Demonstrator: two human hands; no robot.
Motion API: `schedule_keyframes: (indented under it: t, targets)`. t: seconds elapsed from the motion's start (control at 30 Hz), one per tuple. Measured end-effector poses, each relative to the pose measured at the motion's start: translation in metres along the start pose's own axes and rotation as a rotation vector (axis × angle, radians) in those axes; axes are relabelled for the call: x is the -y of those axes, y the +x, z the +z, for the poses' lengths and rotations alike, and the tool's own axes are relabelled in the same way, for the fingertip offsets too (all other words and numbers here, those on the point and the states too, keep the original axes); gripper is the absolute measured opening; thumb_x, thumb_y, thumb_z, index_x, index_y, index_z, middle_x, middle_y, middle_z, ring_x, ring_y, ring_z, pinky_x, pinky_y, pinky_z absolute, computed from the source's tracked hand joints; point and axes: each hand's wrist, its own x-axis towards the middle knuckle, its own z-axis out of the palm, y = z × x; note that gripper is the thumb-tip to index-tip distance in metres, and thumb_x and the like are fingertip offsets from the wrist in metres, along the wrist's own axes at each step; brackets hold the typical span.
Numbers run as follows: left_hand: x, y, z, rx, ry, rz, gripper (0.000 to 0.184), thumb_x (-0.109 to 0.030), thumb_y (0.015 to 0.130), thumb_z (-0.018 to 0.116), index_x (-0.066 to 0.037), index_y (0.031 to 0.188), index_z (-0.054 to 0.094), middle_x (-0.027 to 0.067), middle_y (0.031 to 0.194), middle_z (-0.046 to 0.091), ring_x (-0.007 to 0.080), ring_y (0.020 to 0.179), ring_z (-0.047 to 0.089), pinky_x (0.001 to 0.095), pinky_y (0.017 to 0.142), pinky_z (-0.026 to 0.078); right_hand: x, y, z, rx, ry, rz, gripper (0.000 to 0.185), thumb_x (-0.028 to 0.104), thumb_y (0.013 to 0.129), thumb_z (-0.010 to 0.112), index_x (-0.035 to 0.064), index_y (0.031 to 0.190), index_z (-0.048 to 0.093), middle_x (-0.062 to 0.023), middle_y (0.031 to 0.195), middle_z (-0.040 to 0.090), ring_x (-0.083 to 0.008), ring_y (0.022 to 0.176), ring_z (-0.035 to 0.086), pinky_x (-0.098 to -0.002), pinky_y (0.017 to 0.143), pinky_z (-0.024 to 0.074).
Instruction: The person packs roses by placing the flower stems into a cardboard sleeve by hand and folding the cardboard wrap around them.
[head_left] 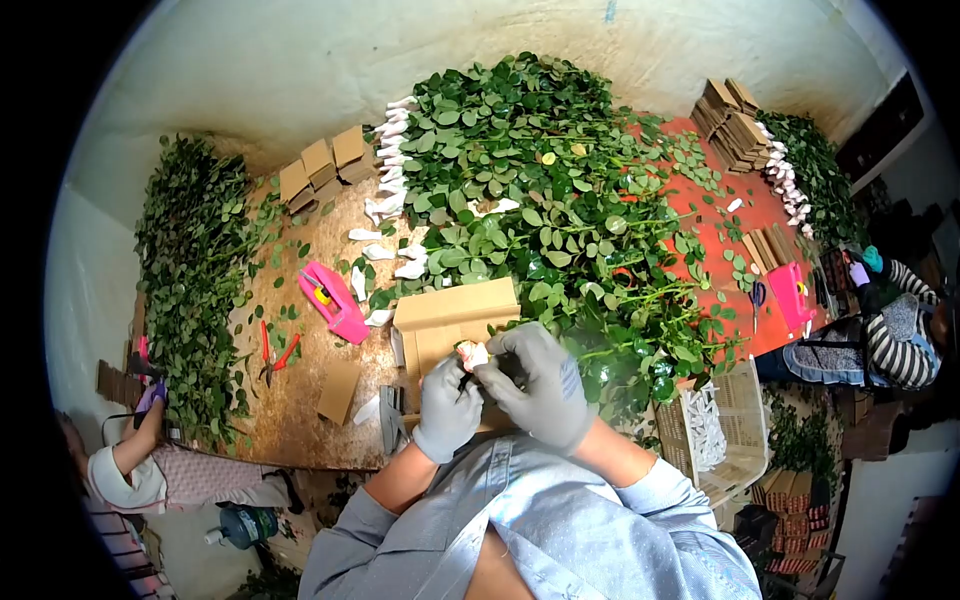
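Observation:
My gloved left hand (447, 412) is closed below a pale pink rose (472, 354) and seems to grip it from underneath. With thumb and fingers, my gloved right hand (543, 388) pinches at the right side of the bloom. The rose's stem is hidden by my hands. Just behind the flower, a folded cardboard piece (455, 308) stands on the table. A big heap of leafy rose stems (540, 170) lies beyond it, with white-wrapped heads (388, 180) lined along its left edge.
A pink tape dispenser (335, 303), red pruning shears (277, 353) and a cardboard sheet (339, 391) lie left on the wooden table (285, 432). A white basket (735, 430) with white sleeves stands at right. People work at both sides; another pink dispenser (790, 296) is at right.

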Motion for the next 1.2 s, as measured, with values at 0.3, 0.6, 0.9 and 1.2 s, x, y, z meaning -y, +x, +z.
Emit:
schedule_keyframes:
  t: [0.3,0.6,0.9,1.2]
  targets:
    - [0.001,-0.003,-0.003,0.004,0.217,-0.068,0.038,0.015,0.083,0.042,0.000,0.106,0.068,0.0053,0.094,0.065,0.0133,0.083,0.062,0.0293,0.075,0.052,0.000,0.000,-0.004,0.043,-0.203,-0.143,0.014,0.013,0.086,0.075,0.0053,0.098,0.070,-0.0125,0.091,0.065,-0.0324,0.082,0.066,-0.0431,0.071,0.0545]
    - [0.002,-0.004,0.001,0.038,-0.124,-0.098,0.027,0.001,0.101,0.051,-0.001,0.125,0.065,-0.0028,0.096,0.062,0.0073,0.085,0.056,0.0250,0.077,0.049,-0.017,-0.007,0.005,-0.040,0.081,0.019,0.010,0.005,0.084,0.072,0.0008,0.090,0.066,-0.0148,0.087,0.066,-0.0343,0.081,0.064,-0.0414,0.073,0.0515]
    - [0.019,-0.013,0.000,0.069,-0.237,-0.200,0.024,-0.001,0.102,0.051,0.001,0.123,0.063,-0.0006,0.099,0.058,0.0059,0.081,0.050,0.0231,0.072,0.045,-0.021,-0.006,0.006,-0.104,0.464,0.478,0.008,0.007,0.091,0.068,-0.0008,0.089,0.068,-0.0054,0.081,0.065,-0.0162,0.074,0.060,-0.0303,0.069,0.0480]
    - [0.009,-0.007,-0.009,0.157,-0.126,-0.134,0.022,-0.013,0.106,0.055,0.002,0.120,0.064,0.0017,0.099,0.067,0.0111,0.088,0.062,0.0265,0.081,0.050,-0.002,0.053,-0.074,0.779,1.548,-0.669,0.034,0.031,0.102,0.063,-0.0005,0.095,0.074,-0.0151,0.093,0.072,-0.0265,0.077,0.065,-0.0392,0.070,0.0538]
